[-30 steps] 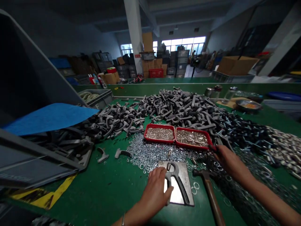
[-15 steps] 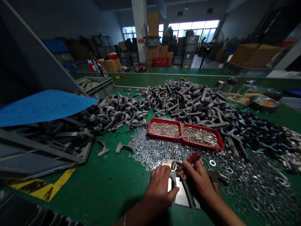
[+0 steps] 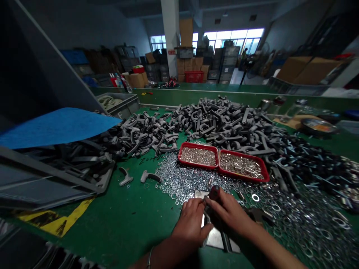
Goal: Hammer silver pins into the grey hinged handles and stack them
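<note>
My left hand [image 3: 190, 222] is closed round a grey curved handle [image 3: 208, 223] lying on a small metal plate [image 3: 215, 240]. My right hand [image 3: 232, 210] grips a red-handled tool [image 3: 215, 192], its butt tipped up towards me. The tool's working end is hidden by my fingers, close to the left fingertips and the handle's head. Another dark handle arm [image 3: 226, 239] lies on the plate below the right hand. Right of that hand rests what looks like a hammer [image 3: 259, 216].
Two red trays [image 3: 198, 166] of small metal pins stand beyond the plate, amid scattered nuts [image 3: 182, 183]. Behind them rises a heap of grey handles [image 3: 224, 119]. Loose washers [image 3: 303, 220] and black-headed bolts [image 3: 311, 160] spread rightwards. A grey crate [image 3: 56, 194] stands left.
My right hand has moved left towards the left hand, and the red-handled tool has swung more upright. My left hand keeps its hold on the grey handle. The whole view has shifted slightly.
</note>
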Motion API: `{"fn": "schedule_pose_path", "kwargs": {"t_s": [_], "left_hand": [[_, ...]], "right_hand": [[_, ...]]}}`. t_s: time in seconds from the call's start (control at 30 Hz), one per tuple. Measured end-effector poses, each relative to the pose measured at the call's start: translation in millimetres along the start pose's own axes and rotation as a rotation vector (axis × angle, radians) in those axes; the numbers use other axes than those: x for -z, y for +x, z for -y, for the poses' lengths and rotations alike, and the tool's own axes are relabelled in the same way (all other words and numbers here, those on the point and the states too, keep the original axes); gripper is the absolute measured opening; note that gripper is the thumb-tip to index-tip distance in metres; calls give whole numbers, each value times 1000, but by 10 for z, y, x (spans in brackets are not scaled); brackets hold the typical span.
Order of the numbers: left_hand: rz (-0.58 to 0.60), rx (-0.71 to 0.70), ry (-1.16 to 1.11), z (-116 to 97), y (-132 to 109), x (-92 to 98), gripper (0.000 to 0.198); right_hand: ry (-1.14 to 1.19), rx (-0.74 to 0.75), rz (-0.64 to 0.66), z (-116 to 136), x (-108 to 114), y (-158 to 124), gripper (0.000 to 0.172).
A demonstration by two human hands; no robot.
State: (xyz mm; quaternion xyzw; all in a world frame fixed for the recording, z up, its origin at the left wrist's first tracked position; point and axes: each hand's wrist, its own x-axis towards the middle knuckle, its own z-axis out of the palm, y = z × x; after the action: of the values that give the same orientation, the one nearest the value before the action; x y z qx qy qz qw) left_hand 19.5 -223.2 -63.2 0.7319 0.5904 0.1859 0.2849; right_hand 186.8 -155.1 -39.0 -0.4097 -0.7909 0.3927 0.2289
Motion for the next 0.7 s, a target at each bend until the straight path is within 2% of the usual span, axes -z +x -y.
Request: {"fn": "schedule_pose_path", "kwargs": {"t_s": [0.07, 0.13, 0.17, 0.23, 0.3, 0.4, 0.47, 0.53, 0.57, 0.63, 0.7], "left_hand": [[16, 5, -5, -30, 12, 58, 43], [16, 13, 1, -53, 13, 78, 41], [14, 21, 5, -59, 7, 74, 42], [21, 34, 9, -57, -19, 46, 48], [35, 27, 8, -31, -50, 31, 53], [18, -61, 3, 51, 6, 156, 54], [-49, -134, 61, 127, 204, 383, 38], [-119, -165, 202, 213, 554, 689, 20], [-136, -161, 294, 255, 770, 847, 18], [-167, -136, 398, 331, 1220, 1117, 19], [-160, -110, 466, 395, 1601, 1274, 14]], "right_hand": [[225, 5, -31, 116, 90, -21, 20], [502, -14, -165, 155, 207, -19, 23], [567, -41, -245, 123, 275, 6, 27], [442, -119, -353, -62, 425, 91, 36], [186, -217, -337, -359, 586, 161, 37], [4, -262, -338, -757, 847, 115, 33], [-140, -266, -375, -845, 1016, 24, 29], [-380, -210, -413, -771, 1129, 5, 25], [-505, -151, -401, -689, 1147, 53, 23], [-676, -3, -305, -487, 1090, 283, 23], [-708, 103, -178, -305, 935, 652, 22]]}}
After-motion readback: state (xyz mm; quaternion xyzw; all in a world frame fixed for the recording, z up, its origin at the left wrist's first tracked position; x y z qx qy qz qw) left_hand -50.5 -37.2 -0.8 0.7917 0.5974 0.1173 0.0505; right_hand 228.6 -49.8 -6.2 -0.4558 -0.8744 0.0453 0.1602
